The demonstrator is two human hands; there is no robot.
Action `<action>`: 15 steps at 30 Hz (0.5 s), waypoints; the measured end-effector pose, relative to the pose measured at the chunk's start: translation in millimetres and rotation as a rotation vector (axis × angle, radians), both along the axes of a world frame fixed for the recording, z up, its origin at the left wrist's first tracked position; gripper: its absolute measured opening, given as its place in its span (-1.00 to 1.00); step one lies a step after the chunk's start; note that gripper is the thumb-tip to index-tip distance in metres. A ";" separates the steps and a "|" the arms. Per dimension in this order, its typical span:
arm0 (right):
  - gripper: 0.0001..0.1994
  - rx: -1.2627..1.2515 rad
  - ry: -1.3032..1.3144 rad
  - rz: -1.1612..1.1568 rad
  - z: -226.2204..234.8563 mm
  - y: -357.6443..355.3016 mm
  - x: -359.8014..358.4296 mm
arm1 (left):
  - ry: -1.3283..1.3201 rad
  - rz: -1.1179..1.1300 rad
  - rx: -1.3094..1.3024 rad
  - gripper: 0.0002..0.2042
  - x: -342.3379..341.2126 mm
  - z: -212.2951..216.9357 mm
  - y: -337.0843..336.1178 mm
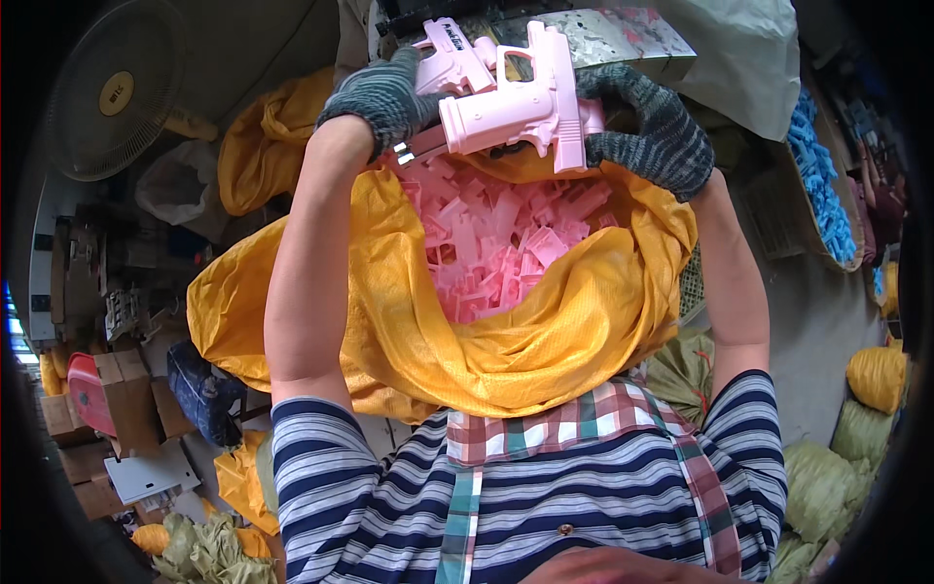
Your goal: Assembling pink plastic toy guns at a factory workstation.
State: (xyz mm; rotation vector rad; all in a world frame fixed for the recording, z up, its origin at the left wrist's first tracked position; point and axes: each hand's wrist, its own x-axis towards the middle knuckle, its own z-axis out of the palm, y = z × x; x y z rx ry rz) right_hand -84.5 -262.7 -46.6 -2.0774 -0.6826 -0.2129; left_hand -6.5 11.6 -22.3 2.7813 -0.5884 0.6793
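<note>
Both hands wear dark grey striped knit gloves and are raised over the far rim of a yellow woven sack. My left hand [381, 99] is closed about a pale pink toy pistol [450, 66] with dark marks on its side. My right hand [654, 128] curls its thumb and fingers around the rear of a larger pink toy pistol [520, 109], which is held nearer, its grip pointing right. The pistols overlap, so whether they touch cannot be told. Below them, the yellow sack [525, 365] gapes open, full of loose pink plastic parts [506, 229].
Behind the hands stands a worn metal machine [608, 39]. A fan [117, 102] is at the far left, with cardboard boxes [136, 399] below. A container of blue parts [820, 185] stands at right. Green and yellow sacks [817, 487] lie at lower right.
</note>
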 end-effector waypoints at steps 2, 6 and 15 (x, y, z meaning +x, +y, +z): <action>-0.53 -0.023 -0.076 -0.102 0.3 4.2 -1.4 | 0.200 0.097 0.338 -0.53 -4.4 11.6 -7.5; -0.51 0.030 -0.087 -0.080 -6.7 14.3 19.7 | -0.151 0.078 0.332 -0.43 -32.8 -7.3 11.9; -0.64 -0.391 -0.708 0.078 -25.0 39.3 134.0 | 0.136 0.721 0.444 -0.31 -139.6 -31.3 178.4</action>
